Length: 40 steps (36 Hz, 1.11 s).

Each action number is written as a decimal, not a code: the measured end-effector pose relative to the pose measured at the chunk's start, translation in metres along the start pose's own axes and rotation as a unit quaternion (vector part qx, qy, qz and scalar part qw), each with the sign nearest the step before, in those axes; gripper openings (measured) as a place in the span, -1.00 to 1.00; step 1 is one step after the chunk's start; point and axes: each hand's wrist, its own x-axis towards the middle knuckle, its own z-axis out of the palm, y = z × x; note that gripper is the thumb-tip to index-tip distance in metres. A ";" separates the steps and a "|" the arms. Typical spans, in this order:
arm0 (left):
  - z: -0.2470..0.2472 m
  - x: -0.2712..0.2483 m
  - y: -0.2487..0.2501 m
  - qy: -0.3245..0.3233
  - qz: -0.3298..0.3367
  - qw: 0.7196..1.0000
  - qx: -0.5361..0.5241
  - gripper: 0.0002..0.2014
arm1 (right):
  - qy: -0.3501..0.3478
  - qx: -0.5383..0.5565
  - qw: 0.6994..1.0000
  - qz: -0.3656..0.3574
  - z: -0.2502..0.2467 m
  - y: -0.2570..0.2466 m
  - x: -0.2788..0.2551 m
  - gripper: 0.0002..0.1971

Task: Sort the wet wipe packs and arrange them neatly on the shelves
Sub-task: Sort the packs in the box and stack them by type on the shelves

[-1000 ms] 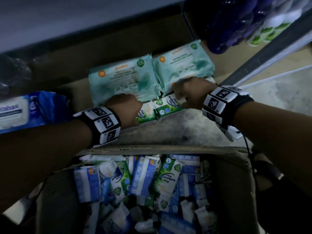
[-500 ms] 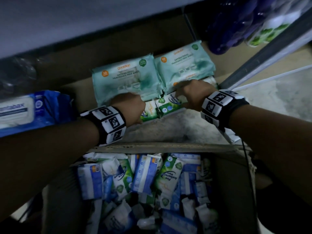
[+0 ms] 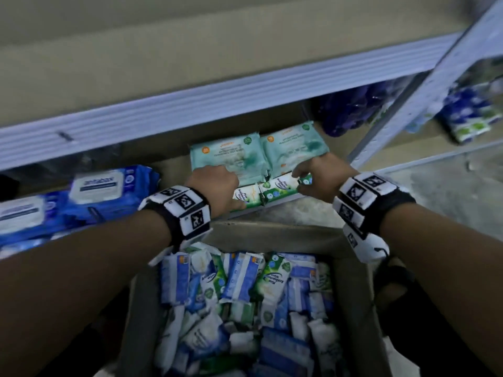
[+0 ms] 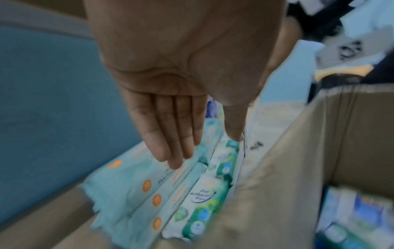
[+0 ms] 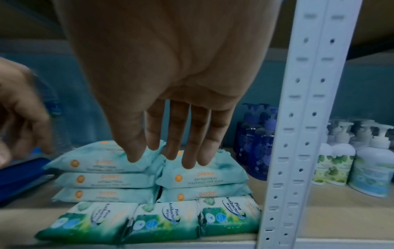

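Three green pine wipe packs (image 5: 149, 219) lined edge to edge along the near lip of the lower shelf (image 5: 277, 242), long axes running left to right, label faces up. Just behind them, two stacks of pale teal antibacterial packs (image 5: 149, 175), touching the green row's far edge. Left hand (image 3: 215, 183) over the left end of the row, fingers (image 4: 170, 148) straight and together, holding nothing, tips over the top teal pack, thumb reaching down at the green row's near edge. Right hand (image 3: 321, 178) at the right end; in the wrist view fingers (image 5: 187, 151) extended and slightly spread, empty, hanging above the teal stacks with the green row nearer and below; contact with any pack cannot be told through the blur. Directly below both forearms, nearer than the shelf, an open cardboard box (image 3: 351, 281) full of loose small packs, blue (image 3: 174, 278) and green (image 3: 272, 278) mixed. Far left on the same shelf, large blue packs (image 3: 109, 191); to the right beyond the white upright (image 5: 302, 118), pump bottles (image 5: 253, 144). Probably the row just squared off, with most sorting left judging by the full box. Next pick lies down and toward the body from both hands, a green pack standing near the box's middle, about equally near either hand, perhaps slightly nearer the right.
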 end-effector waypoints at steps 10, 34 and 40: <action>0.006 -0.094 0.012 0.001 -0.059 0.993 -0.103 -0.43 | -0.016 0.058 0.998 0.004 0.019 -0.047 -0.080 -0.63; 0.133 -0.196 0.057 -0.172 -0.138 0.917 -0.333 -0.62 | -0.187 0.113 0.974 0.056 0.173 -0.102 -0.158 -0.56; 0.151 -0.189 0.060 -0.187 -0.114 0.916 -0.337 -0.56 | -0.187 0.107 0.974 0.070 0.187 -0.105 -0.150 -0.58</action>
